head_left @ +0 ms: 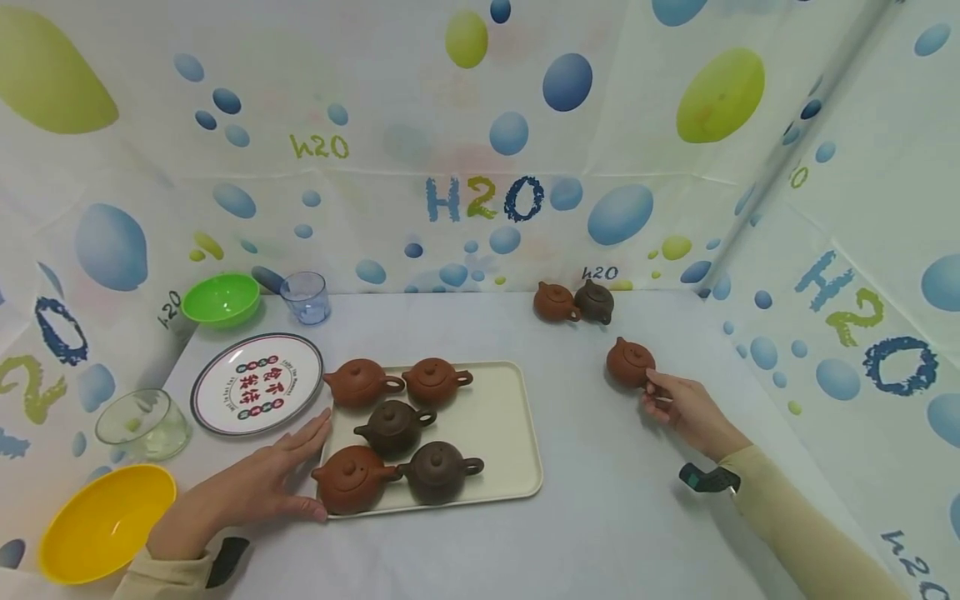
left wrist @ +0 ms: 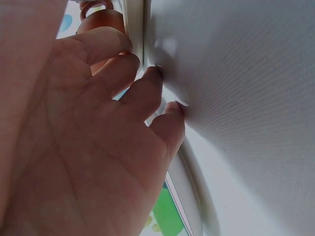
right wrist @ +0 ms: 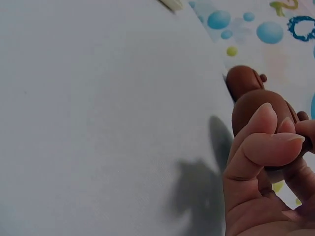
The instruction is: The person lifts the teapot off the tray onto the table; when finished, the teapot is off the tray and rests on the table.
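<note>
Nearest, has a yellow bowl [head_left: 108, 525] at the lower left of the head frame. Just right of it, lays the left hand [head_left: 243, 490] along the left edge of a cream tray [head_left: 498, 433], with fingers [head_left: 307, 435] spread wide and nearly straight and with the thumb by the tray's lower-left corner. Carries five teapots on that tray, left of centre in the frame: counts a front reddish-brown pot [head_left: 352, 479] and a front dark pot [head_left: 437, 472] along the lower edge, then a middle dark pot [head_left: 392, 427], then a back-left reddish-brown pot [head_left: 358, 382] and a back-right reddish-brown pot [head_left: 432, 382]. Turns all five spouts toward the left of the frame. Above the yellow bowl, has a clear glass bowl [head_left: 161, 437]. Right of centre, pinches the handle of a small held teapot [head_left: 627, 364], reddish-brown, with the narrowed fingers of the right hand [head_left: 690, 410]. Cannot tell whether its base touches the white counter [head_left: 592, 508]. At left of centre, has a white plate [head_left: 257, 385] with printed characters. Farther off, at the left, has a green bowl [head_left: 221, 300] beside a blue glass [head_left: 306, 300]. Right of centre, near the counter's far edge, has a far reddish-brown pot [head_left: 555, 301] and a far dark pot [head_left: 595, 302] side by side. Beyond, across the upper frame, shows a white backdrop [head_left: 420, 92] with blue and green ovals and "H2O" lettering.
</note>
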